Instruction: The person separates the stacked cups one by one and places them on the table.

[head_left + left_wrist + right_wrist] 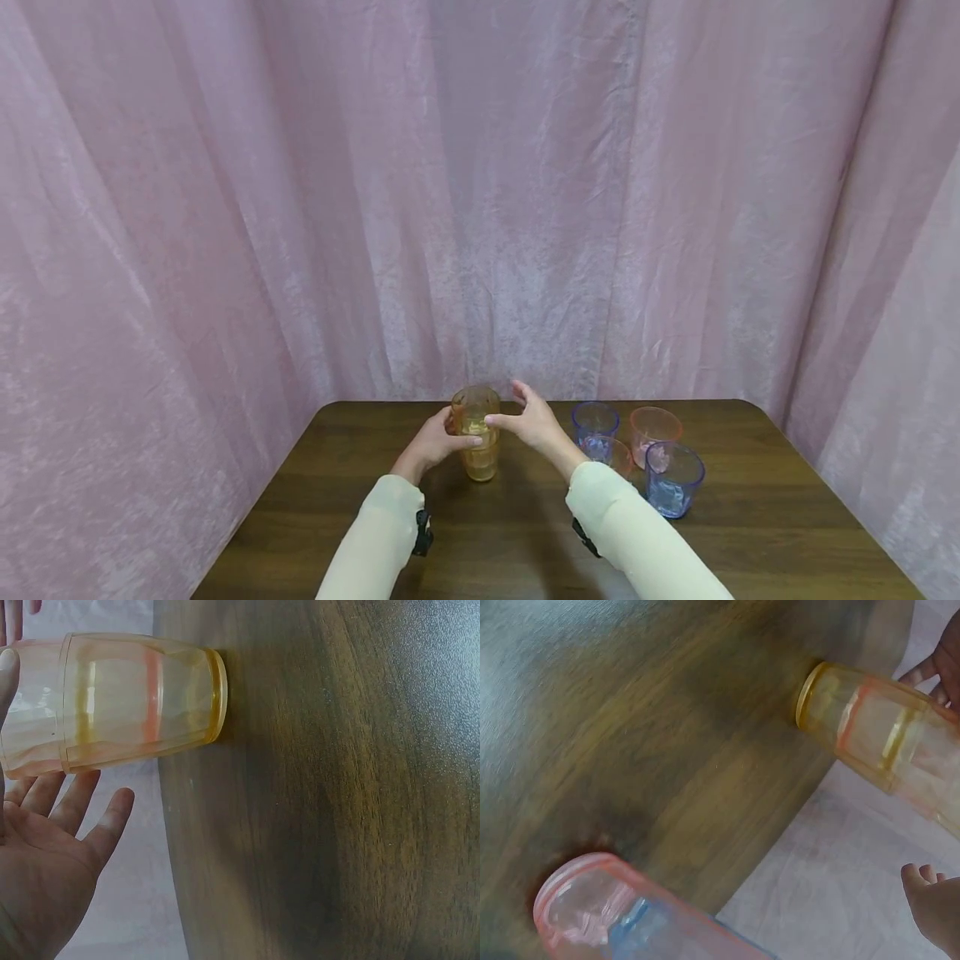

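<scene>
A stack of nested, see-through yellow and orange tumblers [480, 458] is between my hands, its base at or close to the tabletop. My left hand [435, 442] grips the stack, thumb across the near side and fingers on the far left side. In the left wrist view, the fingers of that hand [52, 855] reach along the tumblers' wall. On the other side is my right hand [536, 425], thumb tip at the stack's upper part and fingers spread. The right wrist view has this hand's visible fingers [922, 874] apart from the tumblers [862, 727].
Right of the stack, several clear tumblers stand grouped: a blue one [596, 408] at the back, a pink one [656, 421], a nearer blue one [675, 483], and another pink one partly behind my right forearm. A pink curtain [525, 208] hangs behind the wooden table [322, 500].
</scene>
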The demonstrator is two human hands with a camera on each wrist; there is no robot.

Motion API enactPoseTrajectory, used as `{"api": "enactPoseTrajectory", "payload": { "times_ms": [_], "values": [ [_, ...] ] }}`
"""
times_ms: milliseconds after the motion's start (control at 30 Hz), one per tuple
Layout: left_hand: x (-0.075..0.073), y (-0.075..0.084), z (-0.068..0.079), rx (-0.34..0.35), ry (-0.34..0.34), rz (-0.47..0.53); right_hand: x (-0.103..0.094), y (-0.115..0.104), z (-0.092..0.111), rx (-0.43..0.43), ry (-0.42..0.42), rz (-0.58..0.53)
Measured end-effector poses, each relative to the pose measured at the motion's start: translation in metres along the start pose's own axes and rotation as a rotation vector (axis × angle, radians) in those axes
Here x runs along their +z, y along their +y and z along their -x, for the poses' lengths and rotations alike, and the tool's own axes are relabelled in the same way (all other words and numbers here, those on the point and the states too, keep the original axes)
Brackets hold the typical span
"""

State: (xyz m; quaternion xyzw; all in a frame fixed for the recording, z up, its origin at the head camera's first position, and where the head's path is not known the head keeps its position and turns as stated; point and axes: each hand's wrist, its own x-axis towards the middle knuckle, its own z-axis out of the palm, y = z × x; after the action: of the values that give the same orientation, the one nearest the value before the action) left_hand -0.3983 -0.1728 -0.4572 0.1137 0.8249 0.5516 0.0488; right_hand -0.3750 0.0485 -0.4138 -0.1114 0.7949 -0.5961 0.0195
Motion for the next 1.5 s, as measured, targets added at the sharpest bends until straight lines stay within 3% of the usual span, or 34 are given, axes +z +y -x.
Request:
{"api": "enactPoseTrajectory", "payload": {
  "times_ms": [300, 700, 1133, 1500],
  "values": [
    [0.004, 0.002, -0.001, 0.033, -0.006, -0.027, 0.015, 0.008, -0.007, 0.015, 0.011, 0.056],
    [0.004, 0.002, -0.003, 0.023, -0.012, -0.009, 0.028, 0.005, -0.012, 0.035, 0.025, 0.063],
    [0.003, -0.002, -0.002, 0.018, 0.004, -0.009, 0.031, 0.002, -0.015, 0.004, 0.038, 0.122],
    [-0.001, -0.004, 0.0, -0.002, -0.002, -0.041, 0.032, 0.006, -0.018, 0.049, 0.03, 0.054]
  ]
}}
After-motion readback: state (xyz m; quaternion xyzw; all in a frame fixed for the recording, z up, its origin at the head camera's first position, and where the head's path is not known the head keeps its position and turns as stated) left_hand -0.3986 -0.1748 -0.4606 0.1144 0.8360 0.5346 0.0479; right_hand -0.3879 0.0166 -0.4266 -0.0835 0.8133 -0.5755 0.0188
